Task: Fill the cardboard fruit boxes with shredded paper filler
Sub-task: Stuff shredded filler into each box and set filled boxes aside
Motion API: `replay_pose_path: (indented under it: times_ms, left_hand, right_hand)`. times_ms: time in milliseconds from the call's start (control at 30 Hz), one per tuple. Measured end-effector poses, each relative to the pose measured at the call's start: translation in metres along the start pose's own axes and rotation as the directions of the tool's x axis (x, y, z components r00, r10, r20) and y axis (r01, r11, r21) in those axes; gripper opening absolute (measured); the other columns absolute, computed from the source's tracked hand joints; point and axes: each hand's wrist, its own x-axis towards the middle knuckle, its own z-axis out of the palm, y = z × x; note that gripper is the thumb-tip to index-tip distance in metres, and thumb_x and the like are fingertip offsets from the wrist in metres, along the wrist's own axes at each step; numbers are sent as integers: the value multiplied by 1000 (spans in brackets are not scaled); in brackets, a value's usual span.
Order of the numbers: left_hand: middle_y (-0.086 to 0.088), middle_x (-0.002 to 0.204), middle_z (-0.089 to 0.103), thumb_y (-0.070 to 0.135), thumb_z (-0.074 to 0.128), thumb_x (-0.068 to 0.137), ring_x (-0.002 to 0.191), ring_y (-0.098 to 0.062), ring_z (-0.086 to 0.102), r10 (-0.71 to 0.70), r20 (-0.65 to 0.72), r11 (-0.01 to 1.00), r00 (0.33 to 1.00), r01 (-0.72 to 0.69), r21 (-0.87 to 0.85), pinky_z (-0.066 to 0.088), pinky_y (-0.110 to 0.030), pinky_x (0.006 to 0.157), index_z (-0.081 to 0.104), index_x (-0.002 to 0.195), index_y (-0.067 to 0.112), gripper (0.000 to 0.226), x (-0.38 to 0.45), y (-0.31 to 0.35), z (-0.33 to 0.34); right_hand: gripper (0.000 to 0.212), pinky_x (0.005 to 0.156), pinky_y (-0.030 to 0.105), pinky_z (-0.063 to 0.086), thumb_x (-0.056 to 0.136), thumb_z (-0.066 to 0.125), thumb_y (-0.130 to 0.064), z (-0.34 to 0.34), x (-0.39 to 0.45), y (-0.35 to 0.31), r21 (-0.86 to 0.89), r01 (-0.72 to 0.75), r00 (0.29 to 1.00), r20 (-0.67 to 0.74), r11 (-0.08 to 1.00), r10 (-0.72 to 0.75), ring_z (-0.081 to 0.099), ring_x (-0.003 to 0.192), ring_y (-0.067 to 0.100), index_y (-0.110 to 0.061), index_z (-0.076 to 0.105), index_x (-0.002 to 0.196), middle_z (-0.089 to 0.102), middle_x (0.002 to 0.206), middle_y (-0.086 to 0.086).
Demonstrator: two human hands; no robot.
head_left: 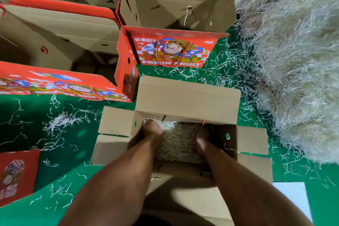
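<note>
An open cardboard fruit box (pixel 187 101) stands right in front of me with its flaps spread outward. A wad of shredded paper filler (pixel 177 141) lies at its bottom. Both my arms reach down into the box. My left hand (pixel 152 130) is at the left side of the wad and my right hand (pixel 202 136) at its right side, both down against the filler. How the fingers lie is hidden in the shadow of the box. A large heap of shredded paper (pixel 293 51) fills the right side of the view.
Several open red "Fresh Fruit" boxes (pixel 174 47) stand behind and to the left on the green floor (pixel 69 180). Loose paper strands are scattered around. A flat red box panel (pixel 16 174) lies at the left edge, a white sheet (pixel 291 194) at the lower right.
</note>
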Motion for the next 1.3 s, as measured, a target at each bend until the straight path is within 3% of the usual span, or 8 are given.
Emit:
replay_pose_path:
  times_ms: [200, 433, 633, 733, 867, 1033, 1133, 1300]
  left_hand:
    - [-6, 77, 70, 28, 36, 103, 60, -14, 65, -131, 408, 945, 903, 238, -222, 48, -25, 64, 61, 87, 10, 35, -47, 19, -14]
    - [-13, 136, 57, 37, 47, 95, 118, -27, 59, -20, 534, 669, 845, -386, 636, 49, -31, 80, 64, 123, 10, 42, -71, 12, -2]
    - [-4, 83, 66, 31, 72, 84, 82, -17, 65, -264, 695, 940, 668, 17, 340, 56, -30, 83, 68, 83, 17, 15, -58, -22, 12]
    - [3, 67, 65, 40, 65, 81, 57, -10, 60, -4, 619, 830, 785, -342, 439, 44, -19, 52, 64, 67, 19, 25, -48, -31, 18]
    - [-10, 107, 70, 26, 46, 95, 93, -25, 66, 206, 644, 630, 737, -604, 488, 49, -30, 83, 68, 98, 14, 25, -48, -35, 28]
    - [-4, 60, 66, 35, 57, 93, 44, -13, 61, -77, 636, 830, 768, -303, 467, 50, -23, 50, 65, 65, 13, 36, -52, -25, 17]
    - [-11, 73, 68, 29, 49, 99, 63, -21, 66, -226, 642, 881, 733, -128, 455, 59, -36, 79, 68, 76, 7, 37, -59, -14, 6]
    - [-16, 121, 64, 27, 51, 87, 107, -30, 61, 237, 310, 658, 921, -387, 647, 49, -31, 83, 67, 112, 8, 35, -85, -4, -16]
  right_hand:
    - [52, 33, 13, 19, 103, 21, -47, -11, -43, -21, -82, 138, 984, 122, 987, -127, 24, 30, 10, -21, 34, 61, 32, 46, -4]
    - [28, 91, 34, 55, 96, 53, -39, 10, -49, -1, -715, 289, 925, 381, 637, 7, 66, 93, 18, -19, 69, 107, 68, 106, 4]
    - [65, 96, 29, 44, 91, 49, -66, 9, -19, 15, -872, 366, 930, 328, 326, -168, 58, 121, 25, -18, 60, 134, 57, 141, 9]
    - [62, 106, 37, 43, 90, 52, -65, 8, -11, 18, -810, 441, 897, 389, 387, -209, 55, 126, 23, -25, 58, 137, 54, 144, 5]
    - [50, 110, 32, 38, 96, 55, -51, 7, -9, 17, -730, 542, 840, 479, 415, -255, 50, 130, 19, -29, 54, 140, 50, 148, 1]
    - [47, 110, 35, 38, 99, 53, -43, 10, -16, 12, -769, 480, 877, 437, 423, -201, 51, 129, 24, -17, 55, 139, 51, 146, 7]
    - [45, 92, 30, 47, 92, 58, -54, 9, -29, 9, -806, 402, 916, 357, 434, -184, 62, 111, 22, -20, 68, 121, 61, 134, 5]
    - [33, 86, 28, 46, 95, 56, -26, 3, -67, -12, -884, 411, 837, 268, 225, -476, 62, 113, 29, -9, 65, 123, 65, 127, 15]
